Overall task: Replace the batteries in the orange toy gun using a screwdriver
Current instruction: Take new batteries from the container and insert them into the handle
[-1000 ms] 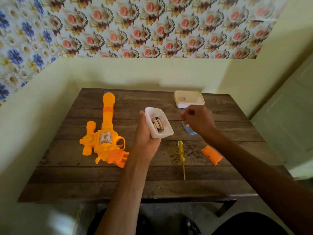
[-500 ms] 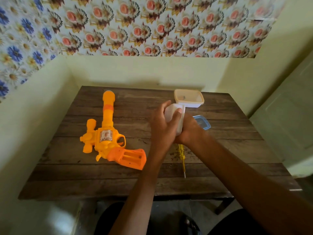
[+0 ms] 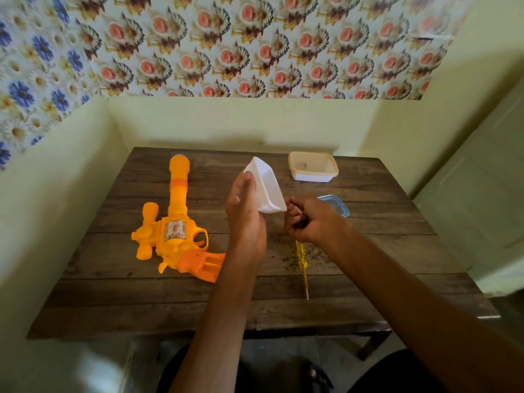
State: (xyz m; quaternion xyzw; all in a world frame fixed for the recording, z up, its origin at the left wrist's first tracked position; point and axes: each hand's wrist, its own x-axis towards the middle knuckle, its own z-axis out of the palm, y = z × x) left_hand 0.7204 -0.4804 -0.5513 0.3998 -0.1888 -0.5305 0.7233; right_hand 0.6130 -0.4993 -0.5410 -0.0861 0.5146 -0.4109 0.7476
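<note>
one view only, worn on the person's head, close above the near edge of the dark wooden plank surface (image 3: 170,302). it faces forward and tilts down, wide-angled, so the whole surface fits in frame with its far edge against the pale yellow wall (image 3: 226,123). flower-patterned wallpaper (image 3: 255,46) fills the top; the person's dark-clad knees (image 3: 377,378) sit at the bottom.

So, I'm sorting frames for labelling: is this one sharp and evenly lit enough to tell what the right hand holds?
Head view: soft, even daylight, so the toy gun and table read clearly; the right hand is blurred and shaded inside, so the dark batteries it grips stay indistinct; wide-angle bending curves the wall edges.
</note>
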